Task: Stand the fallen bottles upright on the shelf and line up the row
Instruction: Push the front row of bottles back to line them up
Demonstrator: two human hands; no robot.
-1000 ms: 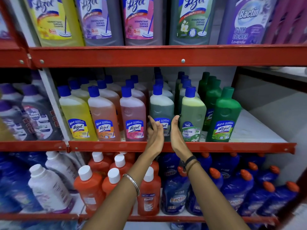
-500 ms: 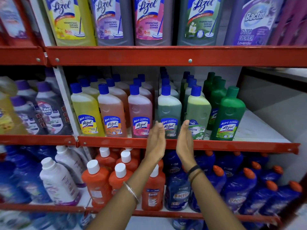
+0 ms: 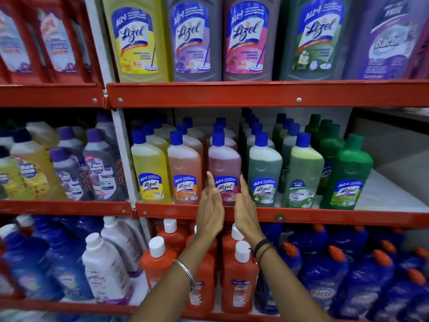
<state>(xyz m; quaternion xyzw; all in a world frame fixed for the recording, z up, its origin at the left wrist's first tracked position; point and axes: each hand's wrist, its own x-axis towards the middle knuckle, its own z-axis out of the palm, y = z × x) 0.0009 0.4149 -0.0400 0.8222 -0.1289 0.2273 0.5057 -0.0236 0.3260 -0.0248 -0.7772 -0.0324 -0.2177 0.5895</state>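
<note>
A front row of upright bottles stands on the middle red shelf (image 3: pixel 325 217): yellow (image 3: pixel 151 168), orange (image 3: pixel 184 170), pink (image 3: pixel 224 167), grey-green (image 3: pixel 264 173), pale green (image 3: pixel 304 175) and dark green (image 3: pixel 348 175). My left hand (image 3: pixel 210 208) and right hand (image 3: pixel 246 210) are raised flat, palms facing each other, in front of the pink bottle's lower part. Both hands are open and hold nothing. Whether the fingertips touch the pink bottle is unclear. No fallen bottle shows in this row.
Large bottles fill the top shelf (image 3: pixel 255 94). Below stand orange bottles with white caps (image 3: pixel 157 263), white bottles (image 3: pixel 104 268) and blue bottles (image 3: pixel 325 270). Purple-capped bottles (image 3: pixel 99 166) fill the left bay. Bare white shelf surface (image 3: pixel 394 194) lies right of the dark green bottle.
Both hands have shifted left from in front of the grey-green bottle to in front of the pink bottle. The view has moved closer and turned left.
</note>
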